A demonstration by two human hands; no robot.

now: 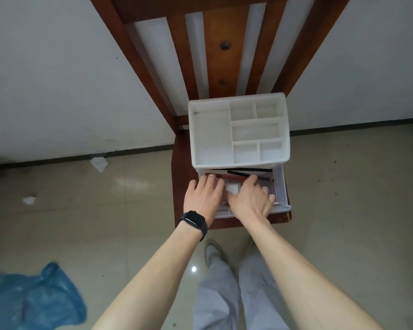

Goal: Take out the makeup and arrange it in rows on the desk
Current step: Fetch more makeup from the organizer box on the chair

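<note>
Head view shows a white plastic organizer box [212,136] with open compartments on top. It stands on the seat of a dark brown wooden chair [181,177]. Its clear plastic drawer [281,186] at the bottom is pulled out toward the person, and the makeup lies inside it: a thin red pencil [227,175], some slim black sticks [246,171] at the back, and a small white square piece [233,188] between the two hands.

The left hand [204,198], which wears a black smartwatch [193,221] on the wrist, lies in the drawer with fingers stretched toward the red pencil. The right hand [249,201] is just beside it with fingers spread over the right half. I see nothing clamped in either hand, but what is under the palms is hidden.

I think the picking-out step is only starting, because no item is outside the drawer and no desk is in view. The risks:
- The drawer hangs out near the front edge of the seat, so pressing down or pulling more could tip it out and spill everything on the floor.
- The thin pencils may roll or slip if many are grabbed together.
- The light box can slide on the smooth seat when it is pushed.
</note>
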